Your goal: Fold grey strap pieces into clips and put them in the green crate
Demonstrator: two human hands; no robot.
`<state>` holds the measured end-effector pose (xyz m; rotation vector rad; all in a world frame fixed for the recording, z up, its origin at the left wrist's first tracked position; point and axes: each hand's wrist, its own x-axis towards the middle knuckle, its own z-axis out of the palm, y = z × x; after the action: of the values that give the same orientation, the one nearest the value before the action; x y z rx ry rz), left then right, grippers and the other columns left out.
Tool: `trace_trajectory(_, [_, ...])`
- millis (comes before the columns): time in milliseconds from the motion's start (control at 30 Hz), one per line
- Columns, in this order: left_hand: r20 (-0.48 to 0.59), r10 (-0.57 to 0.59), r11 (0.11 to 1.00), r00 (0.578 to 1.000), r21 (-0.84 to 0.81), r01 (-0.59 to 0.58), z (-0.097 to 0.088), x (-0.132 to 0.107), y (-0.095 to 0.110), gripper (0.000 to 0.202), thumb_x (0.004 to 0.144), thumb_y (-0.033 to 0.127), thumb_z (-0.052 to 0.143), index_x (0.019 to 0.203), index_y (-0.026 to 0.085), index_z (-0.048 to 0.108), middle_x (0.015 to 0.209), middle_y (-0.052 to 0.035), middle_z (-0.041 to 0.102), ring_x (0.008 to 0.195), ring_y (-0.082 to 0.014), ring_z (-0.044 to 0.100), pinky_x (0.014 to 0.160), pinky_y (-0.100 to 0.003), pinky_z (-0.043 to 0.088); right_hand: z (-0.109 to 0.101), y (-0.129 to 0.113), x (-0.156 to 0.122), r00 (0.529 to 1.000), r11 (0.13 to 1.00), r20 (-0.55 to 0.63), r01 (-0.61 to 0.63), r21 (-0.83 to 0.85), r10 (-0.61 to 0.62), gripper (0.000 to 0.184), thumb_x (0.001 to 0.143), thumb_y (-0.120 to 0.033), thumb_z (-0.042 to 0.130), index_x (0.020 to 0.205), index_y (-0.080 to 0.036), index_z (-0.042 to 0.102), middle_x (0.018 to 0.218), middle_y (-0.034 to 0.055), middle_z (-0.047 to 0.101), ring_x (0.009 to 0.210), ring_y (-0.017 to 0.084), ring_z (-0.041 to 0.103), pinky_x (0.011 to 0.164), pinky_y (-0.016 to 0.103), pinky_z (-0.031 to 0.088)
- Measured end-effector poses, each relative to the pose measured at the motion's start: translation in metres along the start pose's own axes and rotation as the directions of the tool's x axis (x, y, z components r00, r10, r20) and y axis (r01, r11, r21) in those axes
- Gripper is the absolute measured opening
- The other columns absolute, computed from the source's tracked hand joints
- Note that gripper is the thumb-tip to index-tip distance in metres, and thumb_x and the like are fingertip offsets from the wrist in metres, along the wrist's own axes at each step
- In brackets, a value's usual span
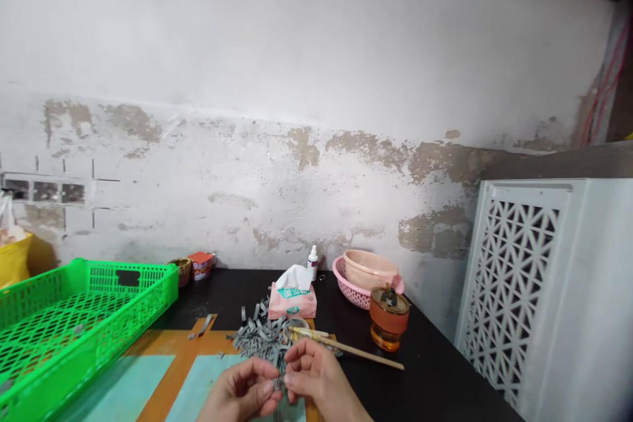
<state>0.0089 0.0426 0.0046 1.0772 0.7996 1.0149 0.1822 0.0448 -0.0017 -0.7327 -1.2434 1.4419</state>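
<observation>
Grey strips [260,337] — heaped beyond left hand [240,390], right hand [316,376].

Green plastic crate [84,316] is walling off the left, grey strip heap [260,336] is blocking straight ahead, wooden stick [356,352] is lying across the rightward passage over black tabletop [435,369].

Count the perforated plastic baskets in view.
2: a green plastic crate at the left of the table, and a pink basket at the back, under a peach basin. More may be hidden beyond the frame.
</observation>
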Motion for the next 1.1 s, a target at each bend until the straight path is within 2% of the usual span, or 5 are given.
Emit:
trace_trajectory(167, [0.025,-0.033,0.999,0.999,-0.036,0.034,-0.003,0.003,-0.006,0.036,0.049,0.041,0.090,0.070,0.018,0.073,0.062,0.0019,0.075,0.062,-0.0129,0.065,0.062,-0.022,0.048,0.004,-0.002,-0.005,1.000,0.999,0.004,-0.027,-0.026,0.028,0.043,0.054,-0.032,0.083,0.082,-0.014,0.057,0.062,-0.0032,0.059,0.051,0.009,0.054,0.055,0.023,0.040])
trace_trajectory(500, [0.008,-0.018,0.998,1.000,-0.055,0.018,0.003,-0.004,0.000,0.033,0.051,0.038,0.090,0.070,0.018,0.073,0.061,0.0020,0.074,0.061,-0.0116,0.063,0.061,-0.020,0.046,0.003,0.000,-0.006,1.000,1.000,-0.013,0.008,0.016,-0.007,0.045,0.055,-0.034,0.083,0.086,-0.015,0.057,0.064,-0.0033,0.059,0.051,0.009,0.054,0.054,0.023,0.041])
trace_trajectory(833, [0.086,0.005,0.998,0.996,0.060,-0.011,0.008,-0.007,0.006,0.034,0.056,0.047,0.085,0.070,0.018,0.072,0.059,0.0011,0.074,0.056,-0.0114,0.061,0.058,-0.021,0.043,0.006,-0.001,-0.009,1.000,0.997,-0.010,-0.004,-0.080,0.003,0.037,0.057,-0.023,0.078,0.086,-0.015,0.056,0.063,-0.0044,0.059,0.051,0.009,0.056,0.053,0.022,0.040])
trace_trajectory(967, [0.078,0.029,0.996,0.996,0.082,-0.036,0.009,-0.005,0.005,0.036,0.056,0.050,0.084,0.069,0.019,0.072,0.058,0.0013,0.073,0.054,-0.0118,0.058,0.056,-0.022,0.042,0.005,0.001,-0.010,0.999,0.997,-0.034,0.023,-0.073,-0.025,0.038,0.057,-0.026,0.080,0.085,-0.016,0.057,0.061,-0.0045,0.060,0.050,0.010,0.056,0.051,0.021,0.039])
trace_trajectory(1100, [0.039,0.055,0.990,0.998,0.124,-0.060,0.004,-0.001,-0.003,0.038,0.056,0.053,0.081,0.069,0.019,0.072,0.058,0.0010,0.071,0.053,-0.0130,0.057,0.057,-0.024,0.042,0.006,-0.003,-0.009,0.998,0.996,-0.055,-0.043,-0.072,0.039,0.045,0.048,-0.029,0.086,0.082,-0.014,0.059,0.059,-0.0020,0.064,0.050,0.010,0.056,0.055,0.023,0.041])
